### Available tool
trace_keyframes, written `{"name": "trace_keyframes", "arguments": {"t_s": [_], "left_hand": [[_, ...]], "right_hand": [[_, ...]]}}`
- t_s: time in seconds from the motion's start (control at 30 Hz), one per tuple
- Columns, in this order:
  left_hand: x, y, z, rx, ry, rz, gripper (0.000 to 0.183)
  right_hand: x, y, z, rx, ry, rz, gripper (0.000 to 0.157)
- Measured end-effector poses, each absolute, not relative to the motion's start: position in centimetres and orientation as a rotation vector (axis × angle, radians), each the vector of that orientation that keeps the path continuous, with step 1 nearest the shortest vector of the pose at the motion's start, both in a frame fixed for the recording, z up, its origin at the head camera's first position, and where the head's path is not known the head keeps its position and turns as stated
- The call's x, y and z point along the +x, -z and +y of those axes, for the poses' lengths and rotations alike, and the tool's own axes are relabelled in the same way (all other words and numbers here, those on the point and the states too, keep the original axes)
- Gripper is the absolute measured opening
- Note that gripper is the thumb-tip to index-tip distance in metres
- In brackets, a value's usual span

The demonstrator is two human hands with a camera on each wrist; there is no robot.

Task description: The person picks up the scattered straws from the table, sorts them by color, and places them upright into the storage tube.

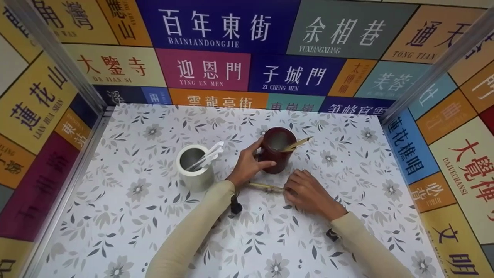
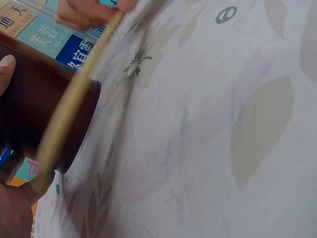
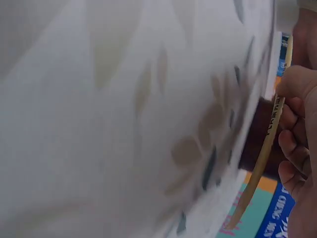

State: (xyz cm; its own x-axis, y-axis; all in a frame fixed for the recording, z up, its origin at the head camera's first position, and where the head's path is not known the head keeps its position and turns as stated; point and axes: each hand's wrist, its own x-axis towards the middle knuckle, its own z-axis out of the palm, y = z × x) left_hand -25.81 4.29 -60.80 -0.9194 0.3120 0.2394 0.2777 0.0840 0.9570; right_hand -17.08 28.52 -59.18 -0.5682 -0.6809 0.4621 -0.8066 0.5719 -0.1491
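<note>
My left hand (image 1: 247, 166) grips the side of a dark red cylindrical holder (image 1: 274, 164), its thumb across the near wall. The holder stands upright, with yellowish bamboo sticks (image 1: 299, 144) leaning out to the right. My right hand (image 1: 308, 193), to the near right of the holder, pinches a thin bamboo stick (image 1: 267, 187) between thumb and fingers. That stick lies crosswise just in front of the holder, its left end close to my left wrist. In the right wrist view, dark writing shows along the bamboo stick (image 3: 267, 144). It looks blurred in the left wrist view.
A pale round pot (image 1: 197, 178) stands left of my left hand, with white slender-handled things (image 1: 212, 152) leaning out of it. The table (image 1: 135, 220) has a flower-and-leaf cover. Panels (image 1: 208, 71) with coloured lettering rise behind it and on both sides.
</note>
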Motion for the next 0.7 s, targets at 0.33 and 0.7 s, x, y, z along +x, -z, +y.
{"name": "trace_keyframes", "arguments": {"t_s": [0.33,0.7], "left_hand": [[-26.0,60.8,4.1,0.641,-2.019,2.313,0.095],[-26.0,61.0,4.4,0.626,-2.01,2.312,0.097]], "right_hand": [[-17.6,52.1,31.4,1.119,-0.831,-2.315,0.012],[-18.9,43.8,31.4,0.81,-1.315,-2.208,0.016]]}}
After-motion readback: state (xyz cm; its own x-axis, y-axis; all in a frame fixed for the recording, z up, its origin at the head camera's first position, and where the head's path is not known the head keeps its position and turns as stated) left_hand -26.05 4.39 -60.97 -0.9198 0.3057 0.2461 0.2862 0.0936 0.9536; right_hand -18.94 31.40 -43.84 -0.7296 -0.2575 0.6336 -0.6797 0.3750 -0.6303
